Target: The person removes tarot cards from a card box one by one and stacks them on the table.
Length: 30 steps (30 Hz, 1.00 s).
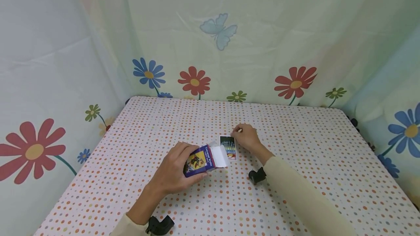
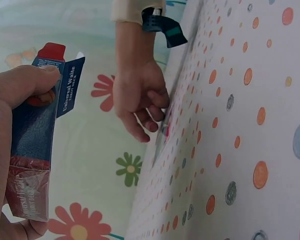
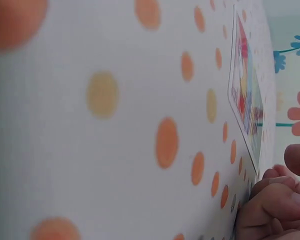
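My left hand (image 1: 172,168) grips a purple tarot card box (image 1: 198,161), lettered "Universal Waite", with its white end flap (image 1: 219,156) folded out. In the left wrist view the thumb lies across the box (image 2: 32,132), and a clear wrapper covers its lower part. A single picture card (image 1: 228,148) rests flat on the table, just beyond the flap. At that card's upper right edge is my right hand (image 1: 248,137), fingers loosely bent. The right wrist view shows its thumb apart from the fingers (image 3: 270,205), beside the card (image 3: 247,90), with nothing visibly held.
A dotted cloth (image 1: 177,119) covers the table. Flowered curtains (image 1: 249,46) hang behind and at both sides. Black wrist mounts (image 1: 159,225) are strapped on both forearms, the right one (image 1: 257,176) close over the cloth.
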Motion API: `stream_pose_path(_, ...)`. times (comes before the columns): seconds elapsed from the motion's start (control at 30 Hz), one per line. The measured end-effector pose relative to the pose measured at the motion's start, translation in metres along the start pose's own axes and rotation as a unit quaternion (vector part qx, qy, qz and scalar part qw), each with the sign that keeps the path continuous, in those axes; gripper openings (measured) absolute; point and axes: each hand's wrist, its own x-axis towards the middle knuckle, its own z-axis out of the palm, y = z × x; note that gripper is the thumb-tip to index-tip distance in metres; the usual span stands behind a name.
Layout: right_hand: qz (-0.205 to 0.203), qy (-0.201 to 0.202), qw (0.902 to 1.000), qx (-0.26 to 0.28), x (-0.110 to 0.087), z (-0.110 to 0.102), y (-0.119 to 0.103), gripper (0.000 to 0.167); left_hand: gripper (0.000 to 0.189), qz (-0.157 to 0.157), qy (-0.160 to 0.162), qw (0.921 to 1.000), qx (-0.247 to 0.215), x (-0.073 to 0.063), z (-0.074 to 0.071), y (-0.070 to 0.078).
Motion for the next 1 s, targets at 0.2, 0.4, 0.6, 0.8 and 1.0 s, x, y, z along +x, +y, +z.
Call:
stream_pose_path(0.2,0.017,0.006,0.9990,0.040,-0.006,-0.001,-0.002,0.016,0.070,0.000,0.006,1.0000,0.000,-0.001,0.002,-0.003)
stream_pose_path(0.4,0.030,0.001,0.9951,0.095,-0.018,-0.006,0.001,0.024,0.070,0.003,-0.001,1.0000,-0.005,-0.001,0.007,-0.004)
stream_pose_path(0.6,0.040,0.005,0.9896,0.138,-0.032,-0.009,-0.001,0.030,0.071,0.005,0.002,1.0000,-0.003,-0.002,0.008,-0.004)
stream_pose_path(0.8,0.041,-0.006,0.9783,0.203,-0.054,-0.010,-0.012,0.032,0.069,0.009,0.001,1.0000,0.002,-0.002,0.007,-0.005)
stream_pose_path(1.0,0.050,-0.030,0.9621,0.266,-0.071,-0.005,-0.022,0.029,0.068,0.002,-0.010,0.9999,0.001,-0.002,0.006,-0.004)
